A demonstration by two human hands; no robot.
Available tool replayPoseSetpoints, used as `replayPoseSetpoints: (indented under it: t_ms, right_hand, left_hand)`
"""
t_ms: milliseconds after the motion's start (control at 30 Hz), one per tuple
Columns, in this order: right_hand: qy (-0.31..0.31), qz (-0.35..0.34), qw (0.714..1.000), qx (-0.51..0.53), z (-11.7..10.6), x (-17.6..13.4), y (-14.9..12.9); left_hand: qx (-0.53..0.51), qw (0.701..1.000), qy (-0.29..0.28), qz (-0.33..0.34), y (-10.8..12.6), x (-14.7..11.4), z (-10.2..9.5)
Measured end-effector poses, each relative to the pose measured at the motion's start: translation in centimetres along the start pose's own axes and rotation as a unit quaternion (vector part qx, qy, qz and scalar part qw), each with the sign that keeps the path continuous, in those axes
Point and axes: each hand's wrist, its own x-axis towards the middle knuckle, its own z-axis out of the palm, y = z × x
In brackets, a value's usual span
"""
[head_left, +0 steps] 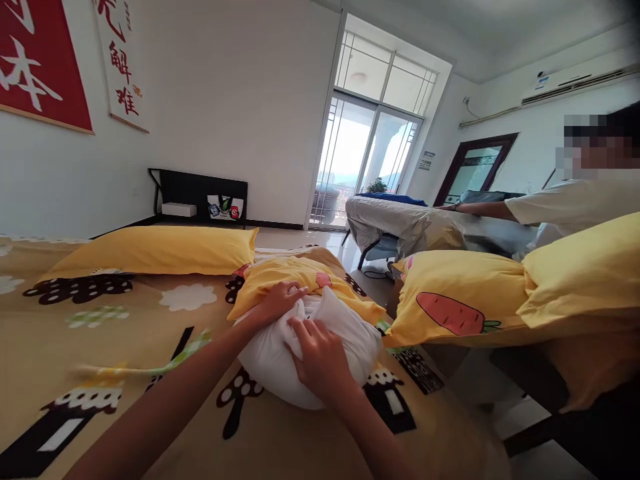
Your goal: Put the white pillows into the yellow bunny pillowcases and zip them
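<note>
A white pillow (310, 383) lies on the patterned bed cover (185, 427), its far part inside a yellow pillowcase (270, 273) with a carrot print. My left hand (281, 301) is closed on the pillowcase's near edge, where yellow cloth meets white. Just nearer and to the right, my right hand (320, 350) grips a bunched fold of the pillow, fingers curled into it. The pillow's near half bulges out of the case toward me. How far it reaches inside is hidden by the cloth.
A long yellow pillow (165, 250) lies on the far left of the bed. At right, yellow carrot-print pillows (450, 293) rest beyond the bed's edge. Another person (575, 193) leans over a plastic-covered table (400, 220). A black bench (200, 187) stands by the wall.
</note>
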Motion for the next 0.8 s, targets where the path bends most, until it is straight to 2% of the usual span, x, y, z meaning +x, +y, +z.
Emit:
replayPoseSetpoints:
  t_ms: [100,233,300,367,433,500,567,600,633,667,700,767,800]
  right_hand:
    - [-0.013,0.012,0.997,0.071,-0.2,-0.5,1.3]
    - [-0.022,0.006,0.998,0.063,-0.7,-0.6,2.2]
    - [-0.029,0.0,0.998,0.047,-0.8,-0.6,1.9]
    - [-0.044,-0.01,0.998,0.034,-0.7,-0.8,1.2]
    - [-0.058,-0.02,0.998,0.027,-0.5,-1.0,0.7]
    - [-0.066,-0.027,0.997,0.026,-0.3,-1.2,0.4]
    - [-0.068,-0.03,0.997,0.03,-0.3,-1.3,0.4]
    - [-0.068,-0.031,0.997,0.032,-0.3,-1.3,0.5]
    - [-0.067,-0.033,0.997,0.033,-0.4,-1.2,0.6]
    - [-0.065,-0.035,0.997,0.032,-0.4,-1.2,0.6]
    - [-0.062,-0.038,0.997,0.028,-0.4,-1.2,0.6]
    - [-0.054,-0.048,0.997,0.011,-0.3,-1.3,0.2]
    - [-0.049,-0.05,0.998,-0.003,-0.2,-1.4,-0.1]
  left_hand:
    - [-0.002,1.0,-0.011,0.028,-0.4,-1.0,-2.4]
    - [-0.013,0.993,-0.086,0.082,-2.6,-0.9,-4.8]
    - [0.045,0.988,-0.114,0.093,-4.5,-0.2,-5.3]
    - [0.178,0.971,-0.115,0.106,-6.7,0.5,-5.8]
    - [0.327,0.936,-0.073,0.104,-9.0,0.9,-6.4]
    - [0.418,0.906,0.007,0.069,-10.8,0.7,-7.1]
    - [0.452,0.881,0.135,0.015,-11.8,-0.1,-7.5]
    - [0.453,0.869,0.197,0.009,-11.8,-0.6,-7.5]
    - [0.449,0.861,0.239,0.027,-11.6,-1.2,-7.4]
    - [0.444,0.859,0.245,0.066,-11.1,-1.7,-7.1]
    - [0.438,0.866,0.211,0.12,-10.5,-2.1,-6.6]
    - [0.423,0.876,0.075,0.219,-9.2,-2.1,-5.3]
    - [0.417,0.876,0.017,0.243,-8.8,-1.7,-4.7]
